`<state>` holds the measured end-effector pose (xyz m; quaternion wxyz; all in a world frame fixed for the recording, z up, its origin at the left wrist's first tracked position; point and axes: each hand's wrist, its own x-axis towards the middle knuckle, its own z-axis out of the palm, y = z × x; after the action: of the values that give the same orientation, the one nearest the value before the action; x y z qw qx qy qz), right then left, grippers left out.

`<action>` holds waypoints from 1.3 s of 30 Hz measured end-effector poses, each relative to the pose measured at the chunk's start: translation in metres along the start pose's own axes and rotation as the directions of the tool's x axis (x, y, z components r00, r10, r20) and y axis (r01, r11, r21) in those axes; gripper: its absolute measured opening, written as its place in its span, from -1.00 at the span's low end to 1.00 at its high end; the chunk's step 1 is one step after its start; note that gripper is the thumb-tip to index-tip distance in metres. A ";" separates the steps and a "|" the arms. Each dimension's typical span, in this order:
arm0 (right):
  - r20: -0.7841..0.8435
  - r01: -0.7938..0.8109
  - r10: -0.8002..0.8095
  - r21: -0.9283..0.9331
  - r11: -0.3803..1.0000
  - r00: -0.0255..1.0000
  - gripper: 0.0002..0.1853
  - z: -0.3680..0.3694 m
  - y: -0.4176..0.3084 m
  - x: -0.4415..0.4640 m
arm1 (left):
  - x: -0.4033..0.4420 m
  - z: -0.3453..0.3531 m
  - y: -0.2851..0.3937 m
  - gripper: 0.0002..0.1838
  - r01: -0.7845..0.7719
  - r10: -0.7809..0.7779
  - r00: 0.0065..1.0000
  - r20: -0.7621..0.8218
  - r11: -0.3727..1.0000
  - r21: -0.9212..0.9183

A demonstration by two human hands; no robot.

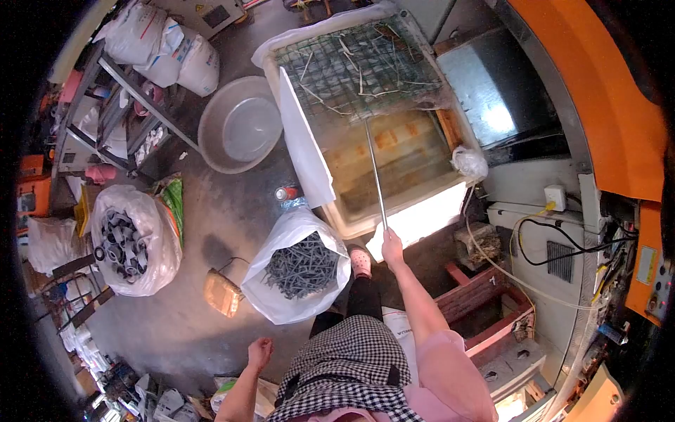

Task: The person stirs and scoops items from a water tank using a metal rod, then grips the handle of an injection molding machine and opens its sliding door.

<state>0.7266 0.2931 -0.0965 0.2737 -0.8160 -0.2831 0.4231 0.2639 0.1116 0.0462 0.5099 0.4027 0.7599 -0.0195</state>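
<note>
Nearest us is our black-and-white checked garment (337, 359). Our left hand (260, 353) curls into a loose fist, nothing visible in it. Beyond it, a crinkled white plastic bag (254, 290) gapes around tangled, thin grey strips (302, 266). Our right hand (391, 246) grips a slim, straight metal rod (376, 169), which slants over the rim of a rectangular tub (358, 228) of murky brownish liquid (351, 172). The rod's far end reaches the near edge of a square-patterned mesh (330, 70) strewn with pale, crooked strands (380, 93). Left of the tub sits a smooth round basin (249, 126); farther back, plump white sacks (197, 67).
</note>
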 end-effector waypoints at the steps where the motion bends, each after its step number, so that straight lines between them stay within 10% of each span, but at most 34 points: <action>1: 0.002 0.002 -0.002 0.026 1.000 1.000 -0.63 0.000 0.003 -0.001 | 0.000 0.001 0.000 -0.88 -0.013 0.013 1.000 0.000 1.000 0.018; 25: 0.000 0.007 -0.007 0.191 0.982 1.000 -0.65 0.012 0.010 0.011 | -0.010 -0.004 0.016 -0.86 -0.071 0.070 0.997 0.012 0.965 0.251; 39: -0.025 -0.084 0.090 0.170 0.982 0.996 -0.59 -0.003 0.038 -0.028 | -0.025 -0.007 -0.004 -0.86 0.062 -0.063 0.998 0.012 0.996 0.063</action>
<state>0.7245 0.2473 -0.1062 0.3277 -0.8083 -0.2057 0.4439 0.2595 0.0971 0.0678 0.5016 0.3945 0.7674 -0.0622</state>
